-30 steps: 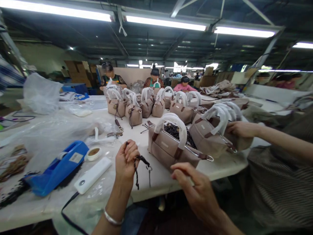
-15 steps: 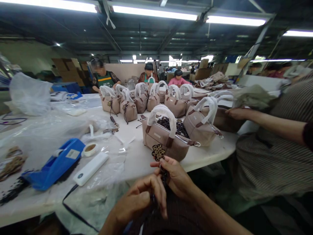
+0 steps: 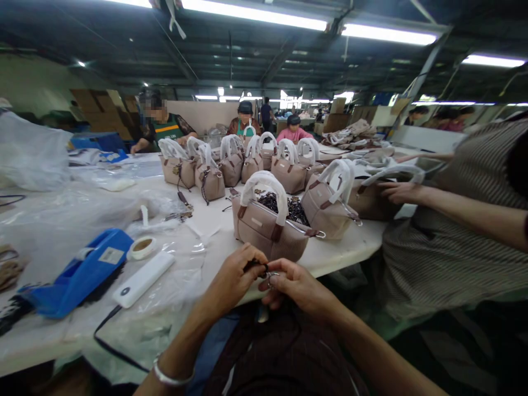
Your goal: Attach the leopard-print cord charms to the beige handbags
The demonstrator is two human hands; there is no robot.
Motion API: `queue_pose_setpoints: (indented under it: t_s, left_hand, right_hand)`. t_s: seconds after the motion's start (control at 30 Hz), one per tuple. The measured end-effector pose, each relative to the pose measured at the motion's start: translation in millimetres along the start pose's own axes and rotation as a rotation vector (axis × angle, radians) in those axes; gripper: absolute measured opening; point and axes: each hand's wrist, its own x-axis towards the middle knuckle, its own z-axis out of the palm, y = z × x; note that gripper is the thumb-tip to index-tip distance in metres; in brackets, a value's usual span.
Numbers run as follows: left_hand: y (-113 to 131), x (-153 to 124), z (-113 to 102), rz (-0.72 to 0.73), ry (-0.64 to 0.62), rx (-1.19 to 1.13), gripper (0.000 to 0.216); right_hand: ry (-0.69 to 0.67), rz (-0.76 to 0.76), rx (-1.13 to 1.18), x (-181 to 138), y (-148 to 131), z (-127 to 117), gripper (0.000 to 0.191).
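Observation:
Just in front of the nearest bag, my left hand [image 3: 236,281] and my right hand [image 3: 301,289] meet at the fingertips. My left fingers are closed on a dark cord [image 3: 262,269]. Between the thumb and fingers of my right hand is a small silver metal clasp [image 3: 271,275], touching the cord's end. The leopard-print charm is hidden now. Beyond my hands stands an upright beige handbag [image 3: 264,231] with white-wrapped handles. A heap of dark beaded straps [image 3: 284,208] shows behind its top edge.
Several beige handbags [image 3: 210,179] stand across the table. At left lie a blue tape dispenser [image 3: 82,275], a tape roll [image 3: 142,248], a white corded device [image 3: 144,280] and plastic sheeting [image 3: 99,203]. On the right, a co-worker's hand [image 3: 402,192] touches another bag. People sit opposite.
My left hand has risen and its fingers have closed in toward my right hand. The leopard-print charm has gone out of sight. The co-worker's hand at right has shifted along the bag.

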Motion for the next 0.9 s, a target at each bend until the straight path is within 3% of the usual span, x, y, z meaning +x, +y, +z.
queue_pose_setpoints:
  t_s: [0.13, 0.43, 0.77, 0.9]
  left_hand:
    - [-0.4, -6.5, -4.1, -0.097, 0.145, -0.061, 0.010]
    - [5.3, -4.9, -3.4, -0.214, 0.153, -0.226, 0.008]
    - [4.5, -3.0, -1.1, -0.222, 0.111, -0.239, 0.009]
    - [0.1, 0.0, 0.1, -0.075, 0.163, -0.130, 0.013]
  right_hand:
    - [0.031, 0.074, 0.103, -6.9, 5.7, -12.0, 0.038]
    - [0.028, 0.058, 0.151, -3.3, 6.9, -8.5, 0.036]
    - [0.025, 0.067, 0.169, -3.0, 6.5, -10.0, 0.037]
    - [0.031, 0.024, 0.183, -2.5, 7.4, -9.1, 0.036]
